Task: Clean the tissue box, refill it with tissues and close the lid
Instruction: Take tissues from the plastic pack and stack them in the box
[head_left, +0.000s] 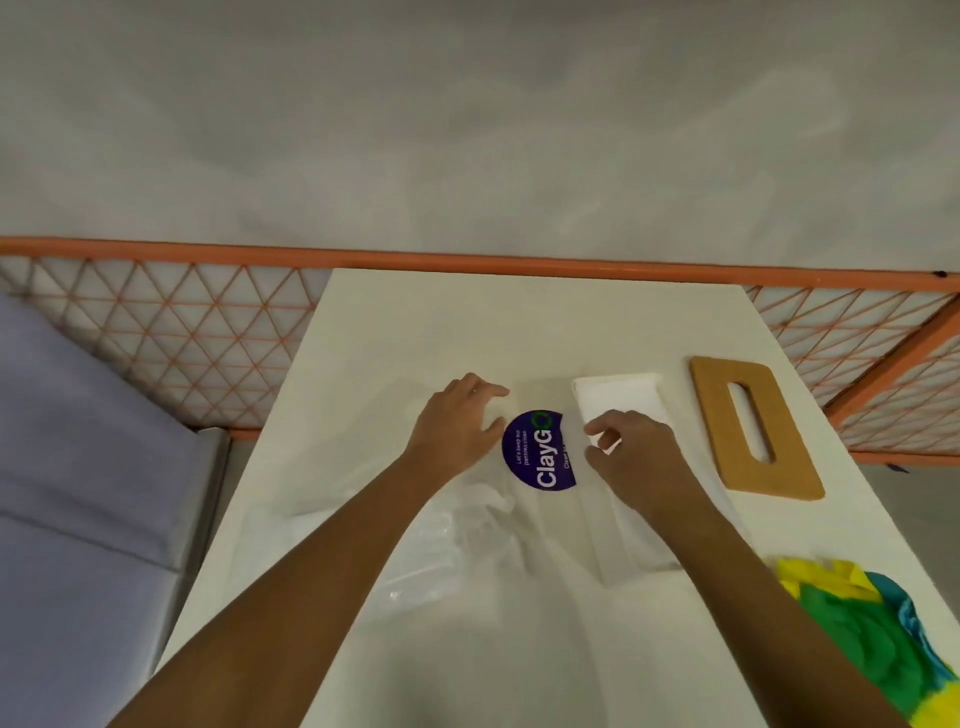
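At the tissue box (540, 457), my left hand (460, 423) rests open, steadying it, while my right hand (631, 457) pinches the tissues (618, 397) to load them.

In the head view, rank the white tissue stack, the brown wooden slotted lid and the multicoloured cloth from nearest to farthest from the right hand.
1. White tissue stack, just beyond the right hand.
2. Brown wooden slotted lid, to its right.
3. Yellow, green and blue cloth, at the near right corner.

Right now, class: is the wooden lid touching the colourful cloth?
Apart. The head view shows bare table between the wooden lid and the colourful cloth.
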